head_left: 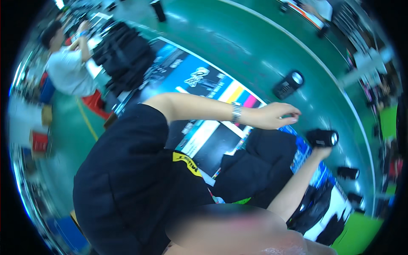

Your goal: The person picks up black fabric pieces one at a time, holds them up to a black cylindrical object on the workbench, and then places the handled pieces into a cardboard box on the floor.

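Note:
My left hand (pixel 274 115), with a metal-banded watch (pixel 236 112) on its wrist, reaches out over the far edge of a black cloth piece (pixel 255 165). Its fingers are slightly bent and apart, with nothing seen in them. Further right, my right hand (pixel 321 152) is at a black cylinder (pixel 319 137) with a pale round end. That cylinder hides its fingers, so whether it grips the cylinder cannot be told. The black cloth lies in soft folds on a table top covered with colourful printed sheets (pixel 197 142).
More black cylinders, one at the far edge (pixel 289 85) and one at the right (pixel 348 173), line the table. Dark garments (pixel 123 57) are heaped at the far left, beside a seated person (pixel 70 70). Beyond lies a green floor (pixel 238 38); a bright green surface (pixel 359 233) is lower right.

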Action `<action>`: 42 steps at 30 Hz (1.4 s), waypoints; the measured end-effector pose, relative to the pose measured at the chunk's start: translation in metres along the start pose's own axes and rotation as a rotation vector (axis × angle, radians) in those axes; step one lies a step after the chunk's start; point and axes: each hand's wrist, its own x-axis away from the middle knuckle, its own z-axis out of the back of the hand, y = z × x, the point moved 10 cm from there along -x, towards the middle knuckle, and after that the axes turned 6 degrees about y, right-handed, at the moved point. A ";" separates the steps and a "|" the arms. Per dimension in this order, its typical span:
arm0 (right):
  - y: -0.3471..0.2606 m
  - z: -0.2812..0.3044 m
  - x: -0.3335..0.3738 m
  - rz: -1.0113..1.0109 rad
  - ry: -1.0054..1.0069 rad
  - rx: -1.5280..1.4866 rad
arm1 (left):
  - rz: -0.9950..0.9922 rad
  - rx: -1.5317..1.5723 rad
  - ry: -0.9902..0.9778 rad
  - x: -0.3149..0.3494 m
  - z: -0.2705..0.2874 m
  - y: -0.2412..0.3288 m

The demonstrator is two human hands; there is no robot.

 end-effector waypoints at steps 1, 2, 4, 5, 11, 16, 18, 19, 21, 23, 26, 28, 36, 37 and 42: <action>0.085 0.014 -0.044 0.198 0.224 0.292 | 0.069 -0.201 0.106 0.047 0.067 -0.007; 0.108 -0.018 -0.025 0.387 0.566 0.734 | 0.023 -0.382 0.190 0.079 0.114 0.016; 0.084 -0.024 -0.013 0.513 0.750 0.808 | 0.076 -0.735 0.386 0.132 0.195 0.042; 0.063 -0.040 0.002 0.621 0.744 0.852 | 0.095 -0.918 0.464 0.155 0.229 0.063; 0.056 -0.185 0.092 1.191 0.639 1.044 | 0.476 -1.960 0.588 0.282 0.386 0.107; 0.136 -0.257 0.131 1.087 0.338 1.125 | 0.441 -2.091 0.297 0.289 0.393 0.066; 0.170 -0.270 0.148 1.050 0.322 1.113 | 0.343 -1.944 0.404 0.273 0.375 0.081; 0.191 -0.278 0.152 1.002 0.302 1.113 | 0.297 -1.852 0.413 0.265 0.367 0.084; 0.225 -0.288 0.157 0.925 0.260 1.099 | 0.240 -1.710 0.373 0.254 0.344 0.078; 0.257 -0.288 0.159 0.855 0.225 1.072 | 0.281 -1.531 0.219 0.250 0.308 0.053; 0.317 -0.289 0.159 0.726 0.208 1.084 | 0.143 -1.328 0.100 0.257 0.244 0.026; 0.349 -0.279 0.158 0.593 0.201 1.037 | 0.189 -1.189 0.106 0.253 0.223 0.031; 0.547 -0.281 0.150 0.067 -0.284 1.594 | 0.041 -1.114 0.155 0.223 0.213 0.091; 0.562 -0.294 0.151 0.168 -0.420 1.692 | 0.069 -1.164 0.199 0.222 0.227 0.097; 0.644 -0.314 0.150 0.419 -0.851 1.810 | 0.418 -1.469 -0.011 0.274 0.271 0.055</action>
